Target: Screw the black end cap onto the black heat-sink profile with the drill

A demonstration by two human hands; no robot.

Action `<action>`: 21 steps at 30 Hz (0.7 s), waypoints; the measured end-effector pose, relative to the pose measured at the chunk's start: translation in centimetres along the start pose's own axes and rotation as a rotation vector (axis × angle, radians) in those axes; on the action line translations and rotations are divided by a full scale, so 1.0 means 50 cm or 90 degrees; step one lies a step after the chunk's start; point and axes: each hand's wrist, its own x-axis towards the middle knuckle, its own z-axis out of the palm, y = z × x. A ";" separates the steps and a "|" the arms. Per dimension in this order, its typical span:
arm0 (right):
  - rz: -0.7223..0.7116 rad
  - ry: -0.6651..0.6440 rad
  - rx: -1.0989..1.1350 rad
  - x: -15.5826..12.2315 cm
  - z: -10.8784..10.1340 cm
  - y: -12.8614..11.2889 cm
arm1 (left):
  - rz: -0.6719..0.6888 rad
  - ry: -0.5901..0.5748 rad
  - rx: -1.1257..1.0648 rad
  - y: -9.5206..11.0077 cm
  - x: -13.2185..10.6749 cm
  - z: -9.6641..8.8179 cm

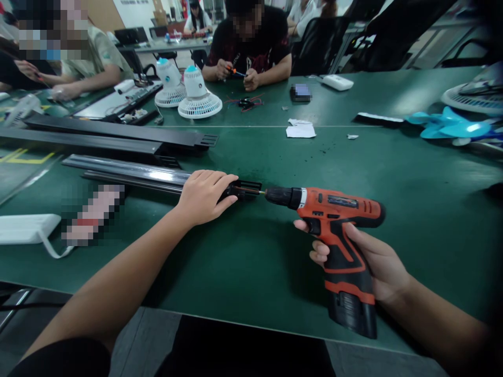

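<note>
My right hand (369, 262) grips the handle of an orange and black cordless drill (334, 225). Its bit points left into the end of a long dark metal rail (129, 175) lying on the green table (412, 209). My left hand (204, 196) is closed over that end of the rail and presses it down, fingers curled round a black end piece (245, 189). The bit's tip meets the end piece just past my fingertips.
More long black rails (98, 137) lie behind to the left. Two small white fans (196, 97) stand further back, paper scraps (301, 130) near the middle, blue fan blades (451, 125) at right. A white power strip (23, 229) lies at left. Other people sit across the table.
</note>
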 end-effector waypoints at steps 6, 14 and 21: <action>-0.004 -0.020 0.061 0.004 -0.008 0.002 | 0.011 0.006 -0.005 -0.001 0.001 -0.001; 0.002 -0.029 0.009 0.007 -0.017 0.007 | 0.008 0.001 -0.010 -0.004 0.000 -0.003; 0.005 -0.015 -0.011 0.008 -0.014 0.002 | -0.022 -0.001 -0.015 -0.012 -0.004 -0.005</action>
